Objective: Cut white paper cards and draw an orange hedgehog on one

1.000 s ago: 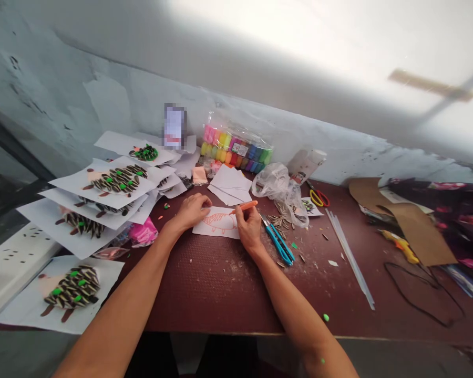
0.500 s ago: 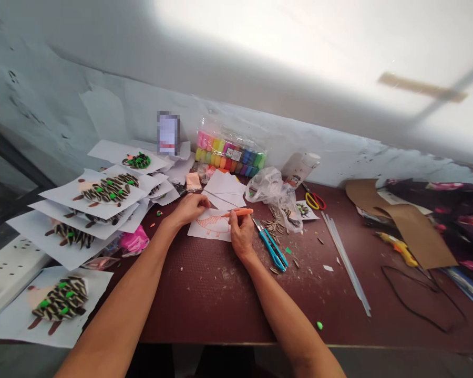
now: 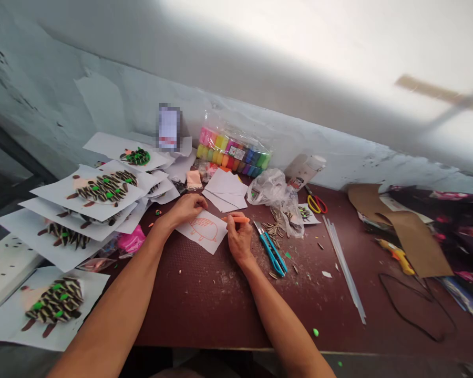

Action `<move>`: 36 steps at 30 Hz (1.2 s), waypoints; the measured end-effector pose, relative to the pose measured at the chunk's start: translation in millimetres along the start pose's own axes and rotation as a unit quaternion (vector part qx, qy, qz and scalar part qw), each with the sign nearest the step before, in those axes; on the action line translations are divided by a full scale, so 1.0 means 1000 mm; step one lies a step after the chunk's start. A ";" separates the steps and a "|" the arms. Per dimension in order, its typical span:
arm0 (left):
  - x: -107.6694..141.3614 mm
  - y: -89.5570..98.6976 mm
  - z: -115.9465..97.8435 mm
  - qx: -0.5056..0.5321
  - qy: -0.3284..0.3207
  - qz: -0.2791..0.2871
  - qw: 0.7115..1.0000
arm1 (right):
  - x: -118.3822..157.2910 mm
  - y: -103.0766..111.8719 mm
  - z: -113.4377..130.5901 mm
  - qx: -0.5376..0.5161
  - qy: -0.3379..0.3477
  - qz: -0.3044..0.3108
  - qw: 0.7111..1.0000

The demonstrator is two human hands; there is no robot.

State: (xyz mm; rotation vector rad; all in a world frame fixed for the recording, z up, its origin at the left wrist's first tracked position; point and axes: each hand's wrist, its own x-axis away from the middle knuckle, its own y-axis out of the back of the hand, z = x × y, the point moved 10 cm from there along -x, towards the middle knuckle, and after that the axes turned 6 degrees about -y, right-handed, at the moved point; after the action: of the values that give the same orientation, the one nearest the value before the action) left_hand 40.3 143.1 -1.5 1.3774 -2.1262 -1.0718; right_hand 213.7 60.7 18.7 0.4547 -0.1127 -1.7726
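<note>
Maroon table (image 3: pixel 205 310): left hand (image 3: pixel 186 210) lying open on paper (image 3: pixel 216 231); right hand (image 3: pixel 238 237), grip closed on orange marker (image 3: pixel 236 219).

You are working at a dark red tabletop (image 3: pixel 205 299) that is carrying a drawn-on paper sheet (image 3: pixel 213 236) at centre, a blue utility knife (image 3: pixel 271 253) just right of it beside scattered sunflower seeds (image 3: pixel 274 227), yellow-handled scissors (image 3: pixel 317 205) toward the back, clear glue sticks (image 3: pixel 342 268) at right, and seed-covered paper hedgehogs (image 3: pixel 102 189) piled at left.

The orange-sketched paper sheet (image 3: pixel 201 231), now turned clockwise
</note>
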 end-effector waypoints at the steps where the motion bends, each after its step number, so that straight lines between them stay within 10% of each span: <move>1: 0.001 0.000 0.001 0.007 0.004 0.003 1.000 | 0.000 0.000 0.000 0.008 0.000 0.001 1.000; 36: 0.008 -0.001 -0.011 -0.044 -0.029 -0.073 0.996 | 0.007 -0.004 -0.010 0.056 -0.056 -0.018 0.997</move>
State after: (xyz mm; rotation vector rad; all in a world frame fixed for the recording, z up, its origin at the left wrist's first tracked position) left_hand 44.4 131.2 4.4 1.4948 -2.0185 -1.2594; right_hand 212.6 56.9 6.8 0.4402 -0.2851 -1.8331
